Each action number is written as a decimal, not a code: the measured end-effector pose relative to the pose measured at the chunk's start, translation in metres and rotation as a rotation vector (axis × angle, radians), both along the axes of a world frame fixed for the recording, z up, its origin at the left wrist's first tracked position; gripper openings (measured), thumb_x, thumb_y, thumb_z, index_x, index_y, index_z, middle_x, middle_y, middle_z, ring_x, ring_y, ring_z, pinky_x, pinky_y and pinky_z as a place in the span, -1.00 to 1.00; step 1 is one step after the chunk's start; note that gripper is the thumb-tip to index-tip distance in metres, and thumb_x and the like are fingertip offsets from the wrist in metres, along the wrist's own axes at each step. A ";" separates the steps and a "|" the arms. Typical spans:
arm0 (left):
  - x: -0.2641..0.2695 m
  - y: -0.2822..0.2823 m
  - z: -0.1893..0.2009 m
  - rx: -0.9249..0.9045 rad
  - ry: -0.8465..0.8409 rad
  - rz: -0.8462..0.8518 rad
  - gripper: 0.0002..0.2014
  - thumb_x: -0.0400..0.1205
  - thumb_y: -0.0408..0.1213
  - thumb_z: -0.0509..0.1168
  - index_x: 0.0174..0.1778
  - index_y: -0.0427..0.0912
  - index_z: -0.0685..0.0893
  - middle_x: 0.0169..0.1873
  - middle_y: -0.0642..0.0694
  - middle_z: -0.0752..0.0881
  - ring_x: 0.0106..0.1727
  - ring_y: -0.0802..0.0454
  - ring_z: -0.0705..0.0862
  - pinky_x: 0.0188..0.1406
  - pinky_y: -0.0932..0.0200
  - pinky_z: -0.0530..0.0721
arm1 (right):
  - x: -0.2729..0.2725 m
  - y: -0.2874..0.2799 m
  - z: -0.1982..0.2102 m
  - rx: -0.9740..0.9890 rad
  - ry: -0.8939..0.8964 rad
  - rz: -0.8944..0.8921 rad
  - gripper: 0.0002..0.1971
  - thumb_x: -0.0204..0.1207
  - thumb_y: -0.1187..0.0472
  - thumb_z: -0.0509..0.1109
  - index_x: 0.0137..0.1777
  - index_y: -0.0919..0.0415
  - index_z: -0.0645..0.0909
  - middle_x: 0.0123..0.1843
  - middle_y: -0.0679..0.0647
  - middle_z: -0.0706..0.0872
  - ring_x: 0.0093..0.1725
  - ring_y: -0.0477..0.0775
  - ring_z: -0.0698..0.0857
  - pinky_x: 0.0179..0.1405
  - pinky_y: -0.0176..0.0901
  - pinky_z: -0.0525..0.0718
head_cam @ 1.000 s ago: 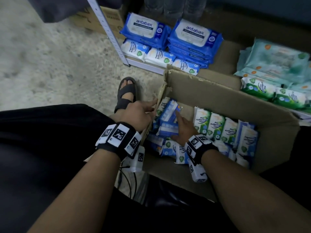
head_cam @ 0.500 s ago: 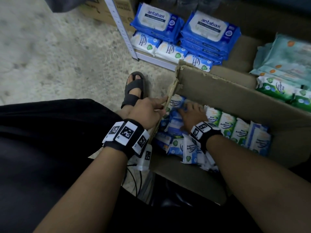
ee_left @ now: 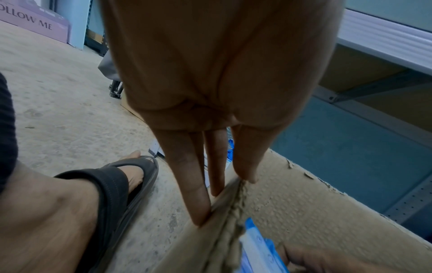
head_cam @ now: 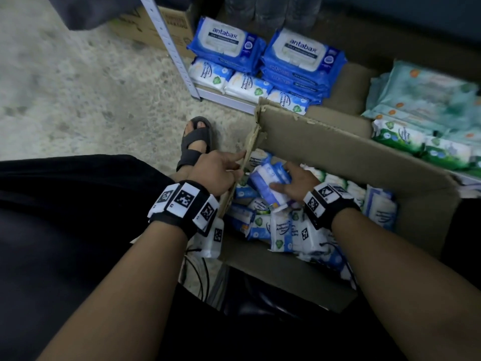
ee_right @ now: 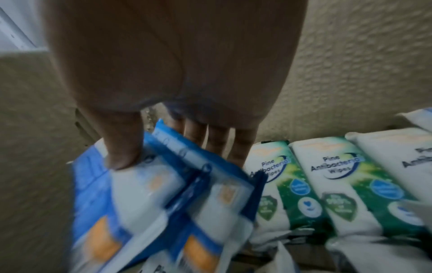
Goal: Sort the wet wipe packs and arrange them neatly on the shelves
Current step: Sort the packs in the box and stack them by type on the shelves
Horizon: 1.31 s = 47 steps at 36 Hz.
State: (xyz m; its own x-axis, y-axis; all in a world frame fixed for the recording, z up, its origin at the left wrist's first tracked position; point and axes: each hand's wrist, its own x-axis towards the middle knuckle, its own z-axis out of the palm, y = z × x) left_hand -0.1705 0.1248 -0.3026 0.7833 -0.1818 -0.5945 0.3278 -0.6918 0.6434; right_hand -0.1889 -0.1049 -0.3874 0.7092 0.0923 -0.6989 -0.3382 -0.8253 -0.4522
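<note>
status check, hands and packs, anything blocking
Left hand steadies box wall, fingers straight. Right hand grips blue packs inside box. Shelf has free space; nothing in the way.

- My left hand (head_cam: 217,173) rests at the left wall of the cardboard box (head_cam: 338,149), near its far left corner; my straight fingers (ee_left: 196,194) lie against the outside of the wall and the thumb lies over its torn top edge.
- My right hand (head_cam: 295,179) is inside the box, near that same corner, gripping blue wipe packs (head_cam: 268,183): the thumb (ee_right: 124,153) presses on top and the other fingers curl behind them.
- Both forearms reach forward and down, bare, each with a black wrist band carrying white marker tags.
- My left foot, in a dark sandal, stands on the floor just left of the box.
</note>
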 end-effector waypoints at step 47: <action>-0.001 0.007 -0.015 -0.081 0.044 0.098 -0.50 0.60 -0.23 0.44 0.46 0.18 0.59 0.15 0.03 0.76 0.18 0.05 0.73 0.19 -0.08 0.75 | -0.029 0.030 -0.018 0.089 0.197 -0.097 -0.38 0.57 0.10 0.49 0.60 0.10 0.40 0.40 0.13 0.67 0.30 0.17 0.66 0.00 -0.31 0.44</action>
State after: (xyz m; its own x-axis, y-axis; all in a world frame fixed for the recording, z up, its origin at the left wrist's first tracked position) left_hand -0.1715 0.1320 -0.3171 0.7729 -0.1541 -0.6156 0.4209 -0.6015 0.6790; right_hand -0.2177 -0.0749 -0.4055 0.5687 0.0974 -0.8167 -0.5031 -0.7444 -0.4391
